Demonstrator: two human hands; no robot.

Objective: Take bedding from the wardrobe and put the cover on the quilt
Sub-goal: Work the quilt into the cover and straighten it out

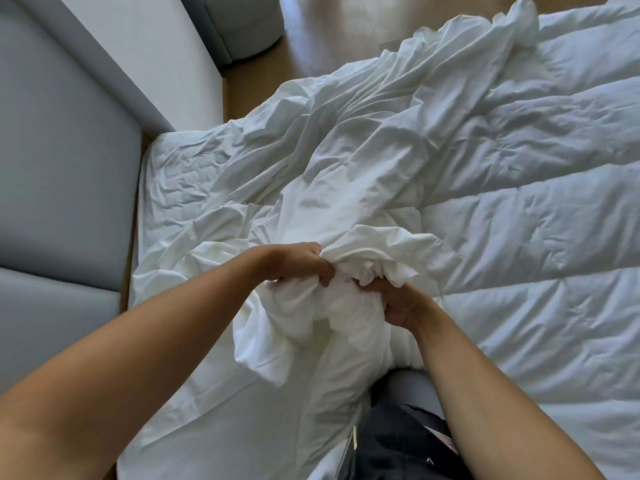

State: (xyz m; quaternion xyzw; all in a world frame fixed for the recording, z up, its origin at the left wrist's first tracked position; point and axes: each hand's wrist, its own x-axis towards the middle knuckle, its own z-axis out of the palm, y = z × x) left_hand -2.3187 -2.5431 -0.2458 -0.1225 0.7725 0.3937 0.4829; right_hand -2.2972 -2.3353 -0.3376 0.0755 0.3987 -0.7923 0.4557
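Near the bed (180, 174) edge, in the head view, left hand (301, 263) and right hand (401, 303) clamp curled fingers on a bunched end of the white cover (346, 150), which trails across the quilt (536, 237) toward open floor (311, 46), headboard (62, 168) at left.

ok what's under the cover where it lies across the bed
The quilt shows right of the cover, the bed sheet left of it; what lies directly beneath is hidden.
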